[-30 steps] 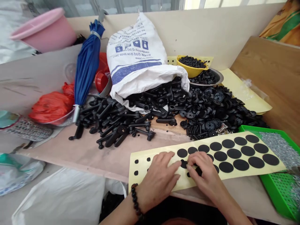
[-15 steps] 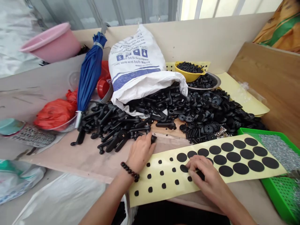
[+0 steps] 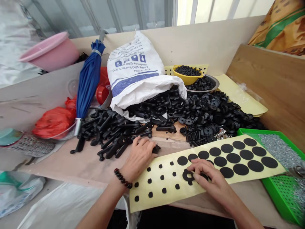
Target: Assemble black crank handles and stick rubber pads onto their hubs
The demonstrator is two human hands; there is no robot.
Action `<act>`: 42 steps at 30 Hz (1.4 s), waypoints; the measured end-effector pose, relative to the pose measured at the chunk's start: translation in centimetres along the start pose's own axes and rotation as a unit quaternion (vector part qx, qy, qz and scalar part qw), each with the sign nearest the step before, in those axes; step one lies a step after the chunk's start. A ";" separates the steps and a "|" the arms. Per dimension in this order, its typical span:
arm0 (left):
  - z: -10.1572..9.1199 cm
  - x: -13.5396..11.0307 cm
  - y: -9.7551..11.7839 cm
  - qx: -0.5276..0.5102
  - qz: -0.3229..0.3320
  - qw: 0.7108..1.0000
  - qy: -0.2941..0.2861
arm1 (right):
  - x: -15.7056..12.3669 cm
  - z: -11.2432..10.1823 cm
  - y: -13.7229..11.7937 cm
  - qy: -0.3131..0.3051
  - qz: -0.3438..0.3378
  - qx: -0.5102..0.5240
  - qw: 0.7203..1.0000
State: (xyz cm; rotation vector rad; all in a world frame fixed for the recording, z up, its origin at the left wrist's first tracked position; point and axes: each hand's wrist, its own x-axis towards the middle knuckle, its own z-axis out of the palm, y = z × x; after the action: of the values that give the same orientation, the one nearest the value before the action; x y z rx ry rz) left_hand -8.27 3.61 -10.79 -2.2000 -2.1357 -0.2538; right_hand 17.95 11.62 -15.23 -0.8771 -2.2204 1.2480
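A yellow backing sheet lies near the table's front edge, with large black round pads on its right part and small black dots on its left. My right hand rests on the sheet, fingers pinched on a black ring-shaped pad lifting off it. My left hand is curled over a black plastic handle at the near edge of a pile of black handles. A dark bead bracelet circles my left wrist.
A white woven sack spills handles beside a heap of black round parts. A green tray of metal screws stands at right. A blue umbrella, orange bags, a pink bucket and a yellow bowl sit behind.
My left hand left the sheet, reached forward to the handle pile and closed on a handle. My right hand stayed on the sheet and a ring pad has come up under its fingers.
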 end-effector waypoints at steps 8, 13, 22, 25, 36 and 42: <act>1.7 -0.6 3.9 -0.171 0.008 0.984 0.046 | 0.0 -1.0 -0.3 0.035 0.072 0.182 0.980; 1.4 0.0 6.1 -0.216 0.032 0.972 -0.087 | -0.2 -1.1 0.1 0.058 0.094 0.240 0.964; 0.3 0.8 6.6 -0.456 -0.065 0.870 -0.178 | -0.4 -1.0 -0.2 0.027 0.078 0.274 0.958; 1.2 0.5 7.0 -0.510 -0.106 0.828 -0.207 | -0.3 -0.8 -0.4 0.016 0.085 0.275 0.958; 1.5 0.3 7.7 -0.532 -0.146 0.811 -0.194 | 0.0 -0.2 -0.5 -0.002 0.106 0.282 0.953; 1.7 0.5 7.6 -0.571 -0.146 0.776 -0.225 | 0.1 0.0 -0.6 -0.003 0.123 0.311 0.942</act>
State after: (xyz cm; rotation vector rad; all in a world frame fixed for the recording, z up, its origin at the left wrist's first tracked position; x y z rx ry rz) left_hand -0.53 4.14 -11.87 -2.5325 -3.1128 -1.5677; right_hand 17.69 11.47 -14.72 -0.8925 -1.5740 1.9165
